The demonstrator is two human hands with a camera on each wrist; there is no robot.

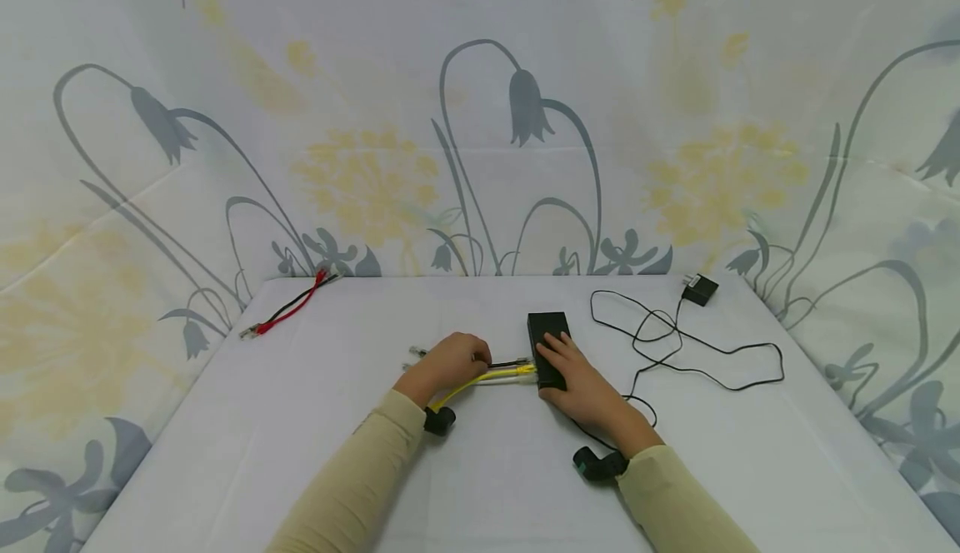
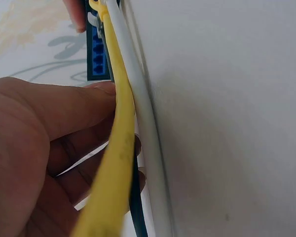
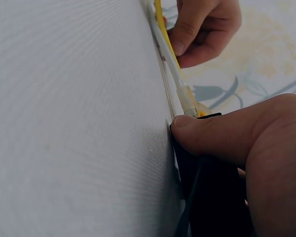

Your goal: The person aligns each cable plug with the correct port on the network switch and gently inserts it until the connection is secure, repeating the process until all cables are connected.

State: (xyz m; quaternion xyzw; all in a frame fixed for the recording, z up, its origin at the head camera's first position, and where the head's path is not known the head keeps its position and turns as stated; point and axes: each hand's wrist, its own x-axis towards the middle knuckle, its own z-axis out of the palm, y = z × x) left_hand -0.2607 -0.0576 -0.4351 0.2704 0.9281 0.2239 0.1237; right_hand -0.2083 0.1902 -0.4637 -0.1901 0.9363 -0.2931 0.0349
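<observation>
A black network switch [image 1: 546, 324] lies on the white table, its row of blue ports [image 2: 98, 57] facing left. My right hand [image 1: 581, 378] holds it, thumb on the near side and fingers spread over the top. Yellow [image 1: 472, 382] and white [image 1: 498, 381] network cables run into its left side. With thumb and fingertips, my left hand [image 1: 453, 359] pinches a black network cable [image 1: 506, 364], whose plug is right at the ports. In the left wrist view the yellow cable [image 2: 119, 133] and white cable [image 2: 147, 128] pass in front of the fingers.
Red and black cables [image 1: 300, 296] with clear plugs lie at the back left. A black power adapter [image 1: 700, 289] sits at the back right, its thin cord [image 1: 738, 387] looping across the table to the switch's right side. A flowered curtain [image 1: 480, 120] surrounds the table.
</observation>
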